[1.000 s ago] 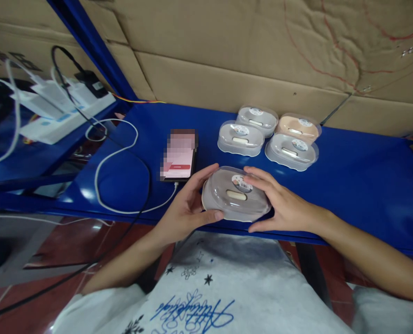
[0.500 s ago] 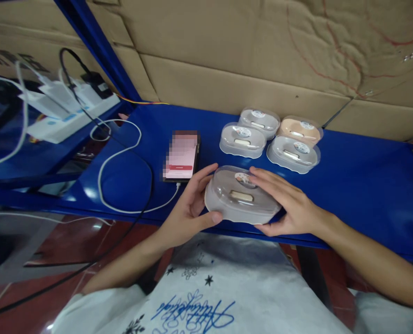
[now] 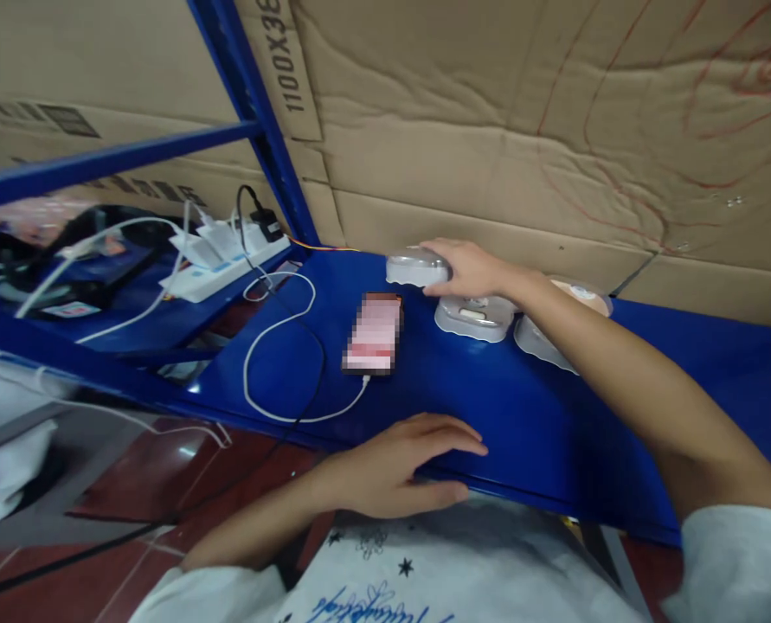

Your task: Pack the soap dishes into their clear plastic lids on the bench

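My right hand (image 3: 466, 266) reaches to the back of the blue table, its fingers gripping one end of an oval plastic box with a clear lid (image 3: 414, 266). Just in front of that hand lies a similar grey lidded box (image 3: 474, 318), with a pale handle strip on top. Another grey box (image 3: 541, 342) and a peach one (image 3: 580, 297) are partly covered by my right forearm. My left hand (image 3: 417, 463) hovers over the table's front edge, empty, thumb and fingers apart.
A phone (image 3: 375, 333) with a blurred screen lies left of the boxes, joined to a white cable (image 3: 246, 363). Further left, a power strip (image 3: 229, 268) carries several plugs. Cardboard (image 3: 437, 164) walls the back, and a blue metal post (image 3: 261, 130) rises at the left corner.
My right hand has carried the box from the table's front edge to the back, beside the others. My left hand has let go of it. The camera view has shifted.
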Action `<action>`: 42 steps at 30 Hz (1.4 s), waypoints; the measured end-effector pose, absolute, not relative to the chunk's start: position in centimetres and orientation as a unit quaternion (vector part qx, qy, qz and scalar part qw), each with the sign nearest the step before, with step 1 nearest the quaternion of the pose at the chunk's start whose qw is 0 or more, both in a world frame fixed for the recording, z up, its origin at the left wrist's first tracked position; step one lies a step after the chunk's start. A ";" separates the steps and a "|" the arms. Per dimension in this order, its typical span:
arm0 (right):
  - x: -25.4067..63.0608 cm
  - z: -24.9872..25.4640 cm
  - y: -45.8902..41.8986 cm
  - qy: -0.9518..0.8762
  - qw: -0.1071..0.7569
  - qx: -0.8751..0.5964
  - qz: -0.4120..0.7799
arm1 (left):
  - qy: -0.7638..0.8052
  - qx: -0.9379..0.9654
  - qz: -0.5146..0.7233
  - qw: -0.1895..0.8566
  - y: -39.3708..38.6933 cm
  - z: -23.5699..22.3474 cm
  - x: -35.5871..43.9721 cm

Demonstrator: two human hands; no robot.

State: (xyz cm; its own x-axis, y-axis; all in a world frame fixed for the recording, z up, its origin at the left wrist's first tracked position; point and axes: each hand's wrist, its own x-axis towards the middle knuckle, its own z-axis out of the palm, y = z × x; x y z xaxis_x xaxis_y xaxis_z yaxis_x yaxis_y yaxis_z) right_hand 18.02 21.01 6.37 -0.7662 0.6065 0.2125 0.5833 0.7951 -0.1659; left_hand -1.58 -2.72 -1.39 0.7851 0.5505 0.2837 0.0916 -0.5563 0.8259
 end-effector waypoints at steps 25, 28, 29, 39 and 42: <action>26.7 2.3 4.9 -0.950 0.193 -0.237 -0.060 | 0.183 0.875 0.267 0.360 -2.8 -1.7 -1.3; 30.5 0.2 3.1 -0.948 0.198 -0.234 -0.080 | 0.236 0.900 0.252 0.268 -2.8 -0.4 0.6; 31.3 -0.4 3.1 -0.946 0.203 -0.241 -0.068 | 0.240 0.915 0.233 0.224 -2.6 0.2 1.5; 32.8 -1.2 3.1 -0.909 0.247 -0.304 0.140 | 0.220 0.919 0.302 0.125 4.8 0.9 7.5; 33.0 -0.4 2.6 -0.888 0.249 -0.324 0.211 | 0.236 0.902 0.306 0.194 5.5 0.7 6.6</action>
State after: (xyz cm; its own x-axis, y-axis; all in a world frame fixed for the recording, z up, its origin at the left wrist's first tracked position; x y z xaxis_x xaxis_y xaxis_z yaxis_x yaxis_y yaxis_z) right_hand 33.04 2.60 -0.41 -0.6665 0.6803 0.3048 0.4704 0.7010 -0.5359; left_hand 6.58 5.52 0.66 0.7016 0.5438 0.4604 0.3067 -0.8137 0.4938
